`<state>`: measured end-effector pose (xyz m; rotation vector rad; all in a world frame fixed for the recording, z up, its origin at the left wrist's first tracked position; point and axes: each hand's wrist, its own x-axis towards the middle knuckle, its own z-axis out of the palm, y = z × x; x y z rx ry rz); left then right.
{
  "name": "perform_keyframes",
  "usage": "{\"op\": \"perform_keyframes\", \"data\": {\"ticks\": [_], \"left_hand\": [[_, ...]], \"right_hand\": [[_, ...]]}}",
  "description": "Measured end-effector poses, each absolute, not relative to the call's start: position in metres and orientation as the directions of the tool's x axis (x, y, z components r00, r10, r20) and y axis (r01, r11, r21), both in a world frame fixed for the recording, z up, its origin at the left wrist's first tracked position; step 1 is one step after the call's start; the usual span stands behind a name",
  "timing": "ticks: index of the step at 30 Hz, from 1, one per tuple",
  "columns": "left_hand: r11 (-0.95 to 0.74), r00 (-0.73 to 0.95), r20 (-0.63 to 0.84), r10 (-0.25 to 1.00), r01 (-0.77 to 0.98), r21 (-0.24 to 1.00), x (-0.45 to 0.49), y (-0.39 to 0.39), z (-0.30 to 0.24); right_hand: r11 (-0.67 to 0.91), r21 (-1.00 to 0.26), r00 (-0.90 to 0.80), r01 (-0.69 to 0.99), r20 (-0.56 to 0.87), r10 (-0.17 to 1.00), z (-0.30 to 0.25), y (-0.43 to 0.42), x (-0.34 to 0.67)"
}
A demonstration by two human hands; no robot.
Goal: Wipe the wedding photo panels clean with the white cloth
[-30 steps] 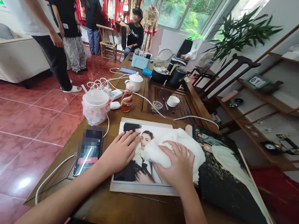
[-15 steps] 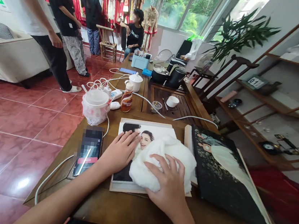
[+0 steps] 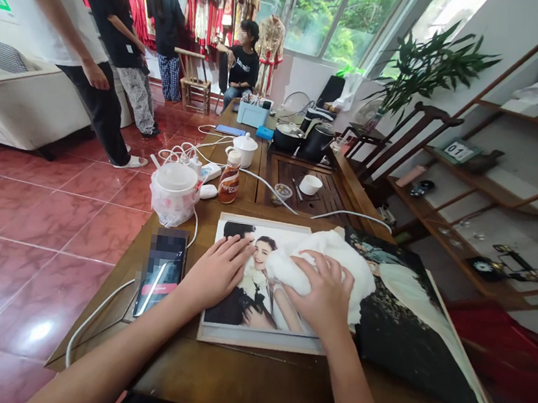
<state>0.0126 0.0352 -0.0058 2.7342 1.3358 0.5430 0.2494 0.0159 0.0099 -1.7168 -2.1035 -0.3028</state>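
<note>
A framed wedding photo (image 3: 256,304) lies flat on the wooden table (image 3: 256,383) in front of me. My left hand (image 3: 216,270) rests flat on its left side, fingers stretched out. My right hand (image 3: 323,296) presses a fluffy white cloth (image 3: 340,259) onto the photo's upper right part, fingers curled over the cloth. A second, darker photo print (image 3: 411,323) lies to the right, partly under the cloth.
A phone (image 3: 161,270) on a white cable lies left of the frame. Behind it stand a bag-wrapped white pot (image 3: 172,193), a brown bottle (image 3: 228,183), a teapot (image 3: 245,146) and kettles (image 3: 301,137). Several people (image 3: 97,43) stand at left. Shelves (image 3: 497,184) line the right wall.
My right hand slid the cloth from the photo's lower middle back up and to the right. The left hand stayed in place.
</note>
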Motion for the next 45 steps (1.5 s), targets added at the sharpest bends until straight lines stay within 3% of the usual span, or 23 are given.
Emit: {"op": "perform_keyframes", "data": {"ticks": [12, 22, 33, 42, 45], "left_hand": [[-0.630, 0.566, 0.299, 0.769, 0.750, 0.200, 0.013, 0.036, -0.006], [-0.616, 0.564, 0.262, 0.783, 0.761, 0.202, 0.013, 0.035, -0.006], [-0.616, 0.567, 0.255, 0.783, 0.763, 0.195, 0.017, 0.037, -0.010], [-0.620, 0.564, 0.268, 0.781, 0.753, 0.219, 0.017, 0.037, -0.007], [-0.621, 0.565, 0.271, 0.779, 0.755, 0.212, 0.018, 0.037, -0.008]], "right_hand": [[0.412, -0.098, -0.361, 0.906, 0.327, 0.873, 0.013, -0.030, 0.235], [0.208, -0.031, -0.175, 0.978, 0.428, 0.887, 0.015, -0.002, 0.250], [0.386, -0.157, -0.315, 0.909, 0.346, 0.883, 0.008, -0.028, 0.228], [0.200, -0.071, -0.150, 0.977, 0.437, 0.887, 0.011, 0.002, 0.262], [0.205, -0.086, -0.152, 0.975, 0.416, 0.897, 0.011, -0.009, 0.248]]}}
